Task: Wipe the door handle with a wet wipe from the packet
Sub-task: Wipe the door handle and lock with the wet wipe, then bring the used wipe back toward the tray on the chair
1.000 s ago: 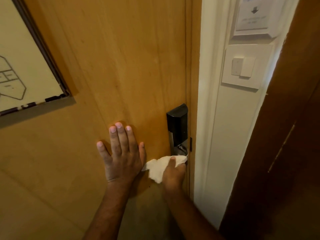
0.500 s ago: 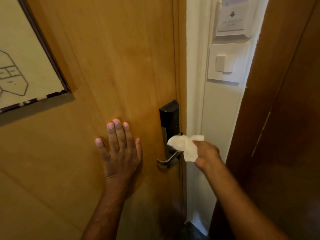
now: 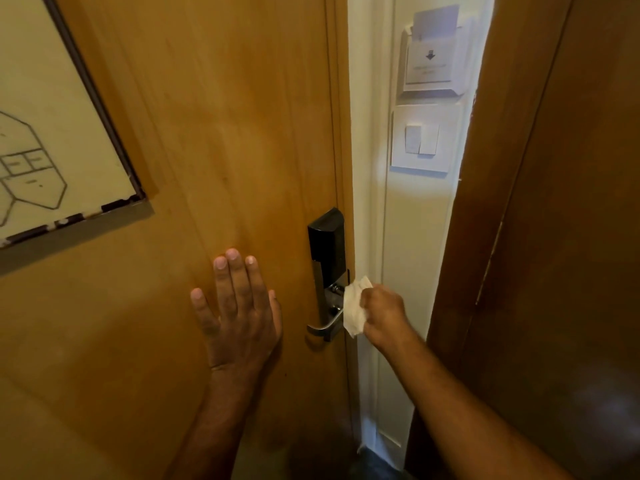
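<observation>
Right hand [image 3: 382,315] gripping wipe [image 3: 354,311], sitting just right of handle [image 3: 323,325]; lever running leftward. Left hand [image 3: 239,313] lying flat, open, bracing door [image 3: 207,133].

Two hands, one wet wipe [image 3: 354,312], one door handle [image 3: 323,326], one framed floor plan [image 3: 52,133], two wall plates.

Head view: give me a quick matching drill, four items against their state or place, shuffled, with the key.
Items:
1. left hand
2. wet wipe
3. key card
4. framed floor plan

States:
A. sticking up out of the wall slot
B. flat on the door, fingers spread
C. mounted on the door, upper left
D. bunched in the right hand, beside the door handle

Pairs: 1-B, 2-D, 3-A, 4-C
</observation>
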